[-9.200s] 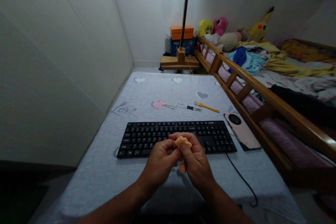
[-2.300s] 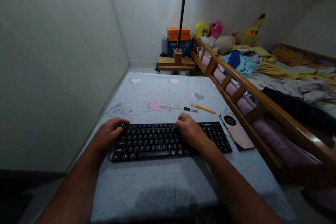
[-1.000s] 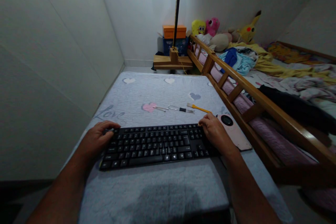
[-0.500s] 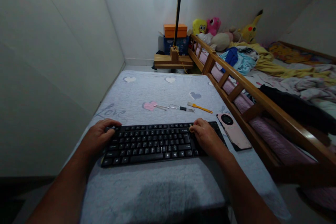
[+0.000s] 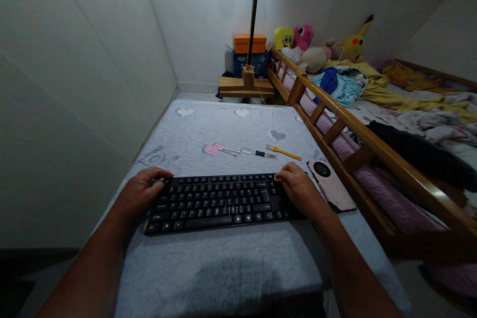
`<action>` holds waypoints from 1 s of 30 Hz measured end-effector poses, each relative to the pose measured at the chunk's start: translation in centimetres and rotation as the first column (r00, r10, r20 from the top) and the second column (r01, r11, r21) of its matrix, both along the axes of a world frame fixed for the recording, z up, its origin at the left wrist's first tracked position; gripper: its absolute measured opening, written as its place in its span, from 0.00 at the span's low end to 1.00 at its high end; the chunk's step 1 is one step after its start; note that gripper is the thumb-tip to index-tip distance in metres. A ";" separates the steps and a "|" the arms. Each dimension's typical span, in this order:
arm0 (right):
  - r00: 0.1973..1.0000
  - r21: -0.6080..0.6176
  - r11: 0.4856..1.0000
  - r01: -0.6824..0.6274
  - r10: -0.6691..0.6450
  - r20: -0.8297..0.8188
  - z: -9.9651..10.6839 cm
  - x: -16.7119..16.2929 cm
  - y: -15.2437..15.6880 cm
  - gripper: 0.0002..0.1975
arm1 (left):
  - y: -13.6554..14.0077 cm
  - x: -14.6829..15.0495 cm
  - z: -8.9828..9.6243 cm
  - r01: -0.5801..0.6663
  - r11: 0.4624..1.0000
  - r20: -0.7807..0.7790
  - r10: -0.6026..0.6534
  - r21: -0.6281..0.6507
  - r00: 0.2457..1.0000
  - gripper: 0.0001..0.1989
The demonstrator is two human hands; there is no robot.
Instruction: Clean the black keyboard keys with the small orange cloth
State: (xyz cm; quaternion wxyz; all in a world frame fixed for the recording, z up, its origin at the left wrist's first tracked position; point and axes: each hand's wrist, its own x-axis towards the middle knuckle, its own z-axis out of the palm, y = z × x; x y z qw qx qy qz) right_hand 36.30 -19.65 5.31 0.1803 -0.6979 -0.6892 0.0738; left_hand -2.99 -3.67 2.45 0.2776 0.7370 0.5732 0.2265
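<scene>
A black keyboard lies across the grey cloth-covered table in front of me. My left hand rests on its left end, fingers curled over the top left corner. My right hand lies over the right part of the keyboard, its fingers closed on a small orange lump that shows at the fingertips against the top row of keys.
A pink phone lies just right of the keyboard. Behind it are an orange-handled brush, a small black-handled tool and tweezers. A wooden bed rail runs along the right, and a white wall stands to the left.
My right hand has slid back and forth along the keyboard's right part with the orange lump, and now sits slightly further right. The left hand has stayed on the left end.
</scene>
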 end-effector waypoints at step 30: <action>0.998 -0.051 0.998 0.036 -0.033 0.046 -0.3 1.7 0.6 0.13 | 0.0 -0.4 -0.8 -0.023 0.999 0.000 0.023 -0.047 1.000 0.18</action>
